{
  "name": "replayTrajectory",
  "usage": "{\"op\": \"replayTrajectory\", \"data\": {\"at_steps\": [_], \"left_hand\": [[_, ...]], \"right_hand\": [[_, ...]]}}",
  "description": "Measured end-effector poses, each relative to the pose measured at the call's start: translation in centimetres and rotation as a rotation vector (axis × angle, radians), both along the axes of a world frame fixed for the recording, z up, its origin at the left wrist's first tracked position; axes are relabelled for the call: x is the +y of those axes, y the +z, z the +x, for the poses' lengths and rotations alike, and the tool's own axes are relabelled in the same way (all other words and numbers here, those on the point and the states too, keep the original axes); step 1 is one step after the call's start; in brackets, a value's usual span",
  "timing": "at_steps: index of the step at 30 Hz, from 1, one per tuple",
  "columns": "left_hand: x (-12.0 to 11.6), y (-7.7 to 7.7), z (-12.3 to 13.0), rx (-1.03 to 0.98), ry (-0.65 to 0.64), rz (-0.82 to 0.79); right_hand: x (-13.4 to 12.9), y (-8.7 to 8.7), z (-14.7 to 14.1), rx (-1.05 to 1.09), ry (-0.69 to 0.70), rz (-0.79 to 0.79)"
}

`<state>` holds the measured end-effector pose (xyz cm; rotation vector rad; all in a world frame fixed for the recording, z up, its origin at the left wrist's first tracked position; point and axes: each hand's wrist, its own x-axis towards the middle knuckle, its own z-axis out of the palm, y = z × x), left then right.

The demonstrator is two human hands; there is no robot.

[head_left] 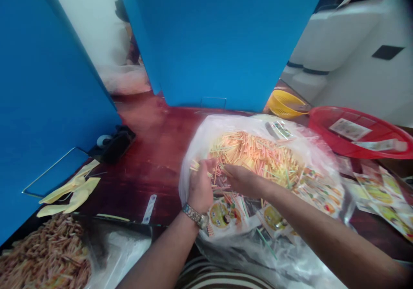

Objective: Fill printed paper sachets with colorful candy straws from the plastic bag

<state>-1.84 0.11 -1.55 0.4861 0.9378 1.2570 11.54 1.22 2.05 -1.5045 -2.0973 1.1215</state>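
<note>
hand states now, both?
Left hand: closed on a few thin sticks.
Right hand: at the edge of the stick pile; whether it grips any can't be told.

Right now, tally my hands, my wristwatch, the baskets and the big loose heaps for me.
Hands: 2, left hand and right hand
Wristwatch: 1
Baskets: 2, yellow basket and red basket
Heaps: 2, pale stick heap and brown heap
Total: 7
</note>
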Motion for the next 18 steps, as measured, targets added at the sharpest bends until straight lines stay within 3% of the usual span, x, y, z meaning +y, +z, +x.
{"op": "replayTrajectory", "data": {"at_steps": [3, 6, 9, 13, 16, 18], "left_hand": [[0.4, 0.4, -0.5, -0.222, -0.035, -0.084], [0.2, 0.3, -0.2, -0.424, -0.133, -0.134], [0.0, -0.2, -0.1, -0.504, -0.135, -0.114], [-0.1, -0.2, -0.9, -0.401, -0.141, -0.122], [-0.5, 0.4, -1.2, -0.230, -0.292, -0.039], [-1.0, 0.7, -1.0, -0.069, -0.430, 0.046]], "right_hand": [[0.3, 1.5, -0.3, 0.030, -0.113, 0.059], [0.7, 2.8, -2.2, 0.042, -0.078, 0.132], [0.5, 3.4, -3.4, 0.016, -0.023, 0.300], [-0.6, 3.4, -1.7, 0.131, -0.059, 0.622], [-1.0, 3.4, -0.5, 0.136, -0.074, 0.802], [-1.1, 3.3, -0.6, -0.001, -0.008, 0.823]]}}
